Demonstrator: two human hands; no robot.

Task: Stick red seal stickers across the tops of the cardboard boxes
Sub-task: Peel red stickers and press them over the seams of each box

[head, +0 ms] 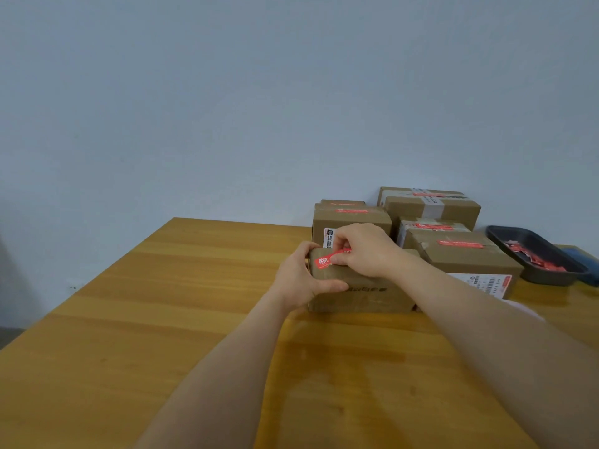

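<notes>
On the wooden worktop (pixel 168 319) we see a small cardboard box (pixel 359 294) lying nearest the person, in front of a cluster of other boxes set against the wall.

Left hand (pixel 299 280): the grip is closed round the left end of the small cardboard box, with the thumb laid along its front face and the fingers wrapped over its top left edge.

Right hand (pixel 364 249): the fingers are curled down over the top of the same box, and the grip pinches a red seal sticker (pixel 325 260). The left part of the sticker lies on the box top near the left edge. Its right part runs under the fingers, and we cannot tell whether that end is pressed flat or lifted.

Behind and to the right we count the following:
- a box with a white label (pixel 351 222) on its front, just behind the hands, with a red sticker on top;
- a large box (pixel 466 257) to the right, also bearing a red sticker;
- a taped box (pixel 431 205) at the rear, by the wall.

At the far right of the worktop stands a black tray (pixel 531 273) holding loose red stickers (pixel 531 254).
</notes>
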